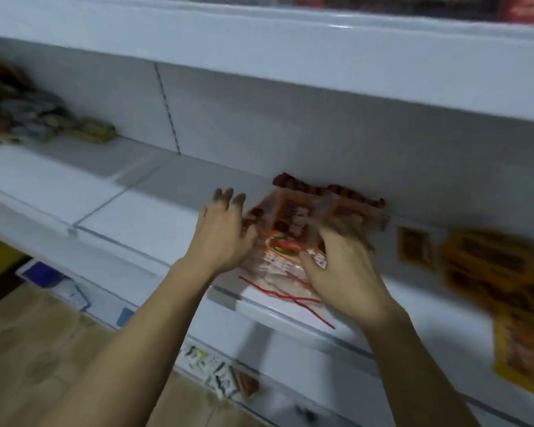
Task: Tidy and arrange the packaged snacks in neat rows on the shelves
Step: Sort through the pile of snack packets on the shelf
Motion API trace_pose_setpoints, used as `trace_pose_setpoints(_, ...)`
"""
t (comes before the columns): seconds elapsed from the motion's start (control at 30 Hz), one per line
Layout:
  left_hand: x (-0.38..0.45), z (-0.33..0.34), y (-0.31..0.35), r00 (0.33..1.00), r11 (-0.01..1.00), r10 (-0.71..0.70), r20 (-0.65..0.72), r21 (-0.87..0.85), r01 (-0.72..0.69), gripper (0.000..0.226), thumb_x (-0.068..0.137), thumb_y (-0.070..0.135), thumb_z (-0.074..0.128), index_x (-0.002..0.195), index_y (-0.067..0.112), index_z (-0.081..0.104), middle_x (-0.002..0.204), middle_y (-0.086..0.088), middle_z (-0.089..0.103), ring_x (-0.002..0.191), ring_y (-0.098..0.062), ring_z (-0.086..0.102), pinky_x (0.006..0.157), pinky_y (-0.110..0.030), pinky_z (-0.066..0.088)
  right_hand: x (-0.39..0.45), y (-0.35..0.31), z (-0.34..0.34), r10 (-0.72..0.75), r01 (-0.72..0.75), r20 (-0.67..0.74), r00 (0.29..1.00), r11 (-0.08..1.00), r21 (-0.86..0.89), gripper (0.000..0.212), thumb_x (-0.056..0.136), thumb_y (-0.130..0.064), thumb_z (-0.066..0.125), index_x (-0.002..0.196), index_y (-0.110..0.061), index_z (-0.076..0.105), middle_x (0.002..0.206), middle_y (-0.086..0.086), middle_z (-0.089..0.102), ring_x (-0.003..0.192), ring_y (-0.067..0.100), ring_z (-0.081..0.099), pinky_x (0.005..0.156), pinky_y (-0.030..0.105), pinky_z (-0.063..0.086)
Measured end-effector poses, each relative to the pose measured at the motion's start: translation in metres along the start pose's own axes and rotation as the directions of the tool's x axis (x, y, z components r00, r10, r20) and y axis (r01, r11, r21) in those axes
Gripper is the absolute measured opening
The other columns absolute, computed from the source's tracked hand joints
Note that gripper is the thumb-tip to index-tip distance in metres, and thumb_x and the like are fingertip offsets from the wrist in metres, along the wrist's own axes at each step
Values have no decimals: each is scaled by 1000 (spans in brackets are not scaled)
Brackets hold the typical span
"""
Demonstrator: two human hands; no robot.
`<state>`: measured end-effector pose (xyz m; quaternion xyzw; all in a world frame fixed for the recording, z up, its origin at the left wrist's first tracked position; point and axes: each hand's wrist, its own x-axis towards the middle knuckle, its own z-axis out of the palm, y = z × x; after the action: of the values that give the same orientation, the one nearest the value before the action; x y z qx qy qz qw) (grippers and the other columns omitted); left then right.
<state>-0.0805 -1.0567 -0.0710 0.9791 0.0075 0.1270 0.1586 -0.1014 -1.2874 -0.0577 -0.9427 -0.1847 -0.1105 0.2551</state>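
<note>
Both of a person's bare arms reach onto a white shelf (130, 217), the picture smeared by motion. The left hand (222, 232) lies with its fingers straight and spread, fingertips pointing toward the back panel, its thumb side touching the left edge of a red-and-orange snack packet (287, 241). The right hand (342, 266) rests on top of the same packet with fingers bent over its right part — blur hides whether they pinch the wrapper or merely press on it.

The packet lies flat near the front of the shelf, between the two hands, its clear lower end with thin red lines reaching over the shelf's front lip. Just behind it, against the back wall, a dark red strip (330, 191) of further packaging shows.

To the right on the same shelf sit yellow-orange packets (487, 269), badly blurred, one hanging down past the shelf edge. Far to the left, at the back of the shelf, a heap of mixed packets (28, 115) in green, blue and brown is piled up.

Above runs another white shelf board, with dark red goods (521, 7) at the top right corner. Below, blue-and-white price tags (56, 283) line the shelf rail — and a wood-patterned floor (28, 349) fills the lower left.
</note>
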Motion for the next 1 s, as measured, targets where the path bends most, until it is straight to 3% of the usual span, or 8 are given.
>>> trace_pose_setpoints(0.23,-44,-92,-219,961,962,-265,-81,44,269,69,101,38,50,160,11,24,169,-11,17,156,-29,15,123,-55,23,69,-173,127,-174,154,100,980,971,184,50,95,-37,60,143,-29,49,143,-4,48,135,20,37,109,45,37)
trace_pose_setpoints(0.47,-54,-151,-369,903,903,-416,-112,66,424,70,102,38,50,161,12,23,169,-12,16,156,-27,18,122,-51,28,141,-309,213,-303,228,209,930,920,318,50,96,-35,59,144,-33,46,147,-8,45,137,16,33,111,45,36)
trace_pose_setpoints(0.8,25,-147,-545,879,880,-474,-48,-27,473,68,101,39,51,160,15,25,169,-9,18,157,-25,15,122,-54,27,270,-412,337,-340,232,328,881,916,328,48,96,-33,61,142,-32,48,145,-12,44,134,11,39,113,40,38)
trace_pose_setpoints(1.0,83,-179,-642,878,880,-474,-67,-76,469,69,100,36,55,159,16,27,168,-8,23,155,-25,21,122,-49,29,356,-483,391,-410,291,323,853,887,359,49,93,-25,69,139,-24,54,139,-4,52,127,14,49,103,30,43)
